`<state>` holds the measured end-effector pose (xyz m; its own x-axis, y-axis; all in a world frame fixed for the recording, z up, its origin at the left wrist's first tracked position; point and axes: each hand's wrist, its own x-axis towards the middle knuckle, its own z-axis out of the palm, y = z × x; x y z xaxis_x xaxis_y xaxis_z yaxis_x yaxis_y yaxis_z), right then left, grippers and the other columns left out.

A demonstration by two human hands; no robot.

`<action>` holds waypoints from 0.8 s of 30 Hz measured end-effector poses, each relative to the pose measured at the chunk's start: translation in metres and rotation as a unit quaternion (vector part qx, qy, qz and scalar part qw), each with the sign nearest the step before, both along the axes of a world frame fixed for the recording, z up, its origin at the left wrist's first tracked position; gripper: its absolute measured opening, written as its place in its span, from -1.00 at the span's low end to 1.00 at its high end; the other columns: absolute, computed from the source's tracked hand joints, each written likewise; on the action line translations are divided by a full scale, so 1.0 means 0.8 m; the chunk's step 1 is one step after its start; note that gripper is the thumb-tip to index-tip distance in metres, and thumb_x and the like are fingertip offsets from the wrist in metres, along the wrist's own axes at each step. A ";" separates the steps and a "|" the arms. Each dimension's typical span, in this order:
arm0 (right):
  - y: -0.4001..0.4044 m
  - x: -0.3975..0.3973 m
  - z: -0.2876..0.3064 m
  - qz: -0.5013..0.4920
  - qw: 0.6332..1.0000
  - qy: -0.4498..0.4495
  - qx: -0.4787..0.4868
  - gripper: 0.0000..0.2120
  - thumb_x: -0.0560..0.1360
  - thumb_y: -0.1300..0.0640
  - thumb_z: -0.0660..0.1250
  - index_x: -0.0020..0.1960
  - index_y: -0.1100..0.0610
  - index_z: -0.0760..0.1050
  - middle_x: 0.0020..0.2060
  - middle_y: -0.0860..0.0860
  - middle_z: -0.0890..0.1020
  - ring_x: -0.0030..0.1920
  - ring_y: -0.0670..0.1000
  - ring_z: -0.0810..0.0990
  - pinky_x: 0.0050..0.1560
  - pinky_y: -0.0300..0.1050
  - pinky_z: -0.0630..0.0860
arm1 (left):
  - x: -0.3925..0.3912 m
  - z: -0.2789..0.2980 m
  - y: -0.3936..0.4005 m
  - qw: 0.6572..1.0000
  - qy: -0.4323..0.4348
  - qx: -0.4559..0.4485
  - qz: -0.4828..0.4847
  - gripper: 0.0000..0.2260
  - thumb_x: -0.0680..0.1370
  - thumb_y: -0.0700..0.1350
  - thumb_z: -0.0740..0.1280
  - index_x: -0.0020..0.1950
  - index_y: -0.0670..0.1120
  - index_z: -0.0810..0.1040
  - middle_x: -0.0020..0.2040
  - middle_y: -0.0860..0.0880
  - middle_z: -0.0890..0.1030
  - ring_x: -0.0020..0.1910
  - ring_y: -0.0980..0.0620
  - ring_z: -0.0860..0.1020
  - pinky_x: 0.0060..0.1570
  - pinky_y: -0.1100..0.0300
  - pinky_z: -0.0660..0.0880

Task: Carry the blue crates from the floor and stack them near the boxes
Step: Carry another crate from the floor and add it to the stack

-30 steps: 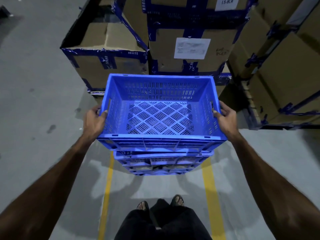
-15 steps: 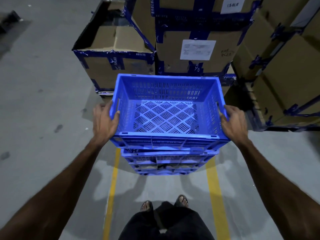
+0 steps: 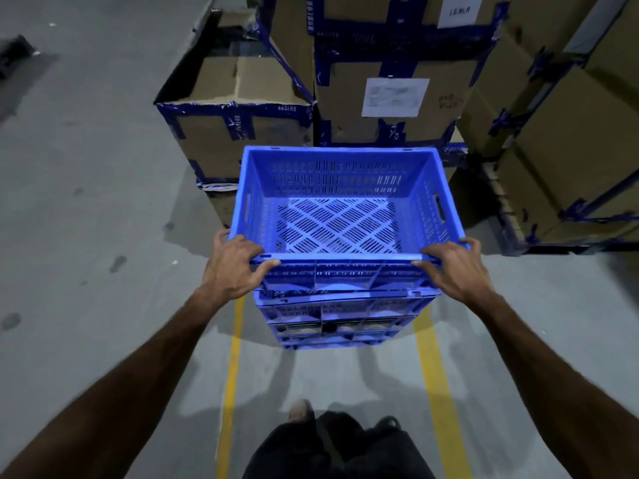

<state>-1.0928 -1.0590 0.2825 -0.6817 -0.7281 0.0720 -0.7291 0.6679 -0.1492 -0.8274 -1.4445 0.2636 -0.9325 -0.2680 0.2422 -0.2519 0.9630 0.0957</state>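
An empty blue slatted crate [image 3: 340, 188] sits on top of a stack of blue crates [image 3: 339, 323] on the floor, right in front of the cardboard boxes [image 3: 390, 98]. My left hand [image 3: 231, 267] grips the top crate's near left corner, thumb over the rim. My right hand [image 3: 456, 267] grips the near right corner the same way. Nothing lies in the top crate.
An open-topped box [image 3: 238, 133] with blue tape stands at the back left. More taped boxes [image 3: 570, 160] are piled at the right. Two yellow floor lines [image 3: 434, 375] run toward my feet [image 3: 342, 420]. Grey concrete floor spreads to the left.
My hands slid from the crate's side handles to its near corners. The crate has settled lower onto the stack and sits farther from me, closer to the boxes.
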 end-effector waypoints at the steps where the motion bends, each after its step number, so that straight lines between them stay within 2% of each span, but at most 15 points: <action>1: 0.000 -0.001 0.002 0.001 1.000 -0.003 -0.003 -0.26 0.50 -0.49 -0.08 0.12 0.01 0.63 0.03 -0.03 0.72 0.10 0.07 0.65 0.36 0.16 0.14 | 0.001 -0.001 0.002 1.000 -0.004 0.007 0.009 -0.37 0.60 0.42 0.03 -0.12 -0.04 0.65 -0.19 0.02 0.67 -0.09 -0.09 0.60 0.22 -0.11 0.30; 3: 0.001 -0.004 0.005 0.001 1.000 0.000 -0.008 -0.34 0.53 -0.43 -0.02 0.11 0.02 0.63 0.03 -0.02 0.72 0.10 0.07 0.65 0.37 0.16 0.13 | 0.002 -0.001 0.008 0.999 -0.005 0.021 0.025 -0.33 0.59 0.45 -0.02 -0.09 -0.03 0.65 -0.17 0.00 0.67 -0.09 -0.10 0.61 0.14 -0.10 0.34; 9: 0.014 -0.015 0.010 0.014 1.000 -0.006 -0.017 -0.13 0.46 -0.55 -0.24 0.11 0.00 0.62 0.02 -0.04 0.72 0.09 0.05 0.65 0.37 0.12 0.11 | 0.007 -0.006 0.040 0.999 0.010 0.023 0.039 -0.34 0.59 0.45 -0.03 -0.15 -0.02 0.61 -0.22 0.00 0.65 -0.13 -0.12 0.61 -0.01 -0.06 0.33; 13: 0.017 -0.018 0.009 0.017 1.000 0.000 -0.011 -0.19 0.48 -0.54 -0.15 0.10 0.01 0.62 0.01 -0.03 0.72 0.08 0.06 0.65 0.37 0.15 0.13 | 0.008 -0.004 0.051 0.999 0.014 0.031 0.042 -0.46 0.60 0.40 0.06 -0.20 0.00 0.54 -0.25 -0.01 0.62 -0.15 -0.13 0.60 -0.01 -0.06 0.35; 16: 0.017 -0.020 0.008 0.020 1.000 0.004 -0.020 -0.15 0.47 -0.55 -0.20 0.08 0.01 0.63 -0.02 -0.04 0.72 0.05 0.06 0.65 0.36 0.12 0.13 | 0.008 -0.002 0.050 0.999 0.009 0.029 0.042 -0.50 0.60 0.37 0.11 -0.20 0.00 0.53 -0.25 0.00 0.61 -0.14 -0.12 0.60 -0.02 -0.04 0.32; 21: 0.020 -0.020 0.006 0.026 1.000 -0.001 -0.014 -0.21 0.49 -0.53 -0.16 0.10 -0.01 0.62 -0.03 -0.05 0.71 0.05 0.04 0.64 0.36 0.12 0.13 | 0.009 -0.003 0.050 0.999 -0.002 0.023 0.044 -0.51 0.60 0.36 0.11 -0.22 -0.01 0.49 -0.25 0.01 0.61 -0.14 -0.12 0.59 -0.06 0.00 0.26; 24: 0.020 -0.016 0.007 0.026 1.000 0.002 -0.013 -0.44 0.57 -0.37 0.07 0.12 0.01 0.63 0.00 -0.04 0.71 0.07 0.03 0.64 0.37 0.13 0.13 | 0.013 -0.001 0.048 0.998 -0.009 0.035 0.047 -0.49 0.60 0.38 0.08 -0.21 -0.01 0.49 -0.26 0.03 0.59 -0.16 -0.10 0.57 -0.07 0.01 0.25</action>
<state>-1.1053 -1.0427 0.2882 -0.6421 -0.7607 0.0952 -0.7639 0.6244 -0.1628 -0.8172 -1.4063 0.2629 -0.9062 -0.3707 0.2033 -0.3438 0.9260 0.1560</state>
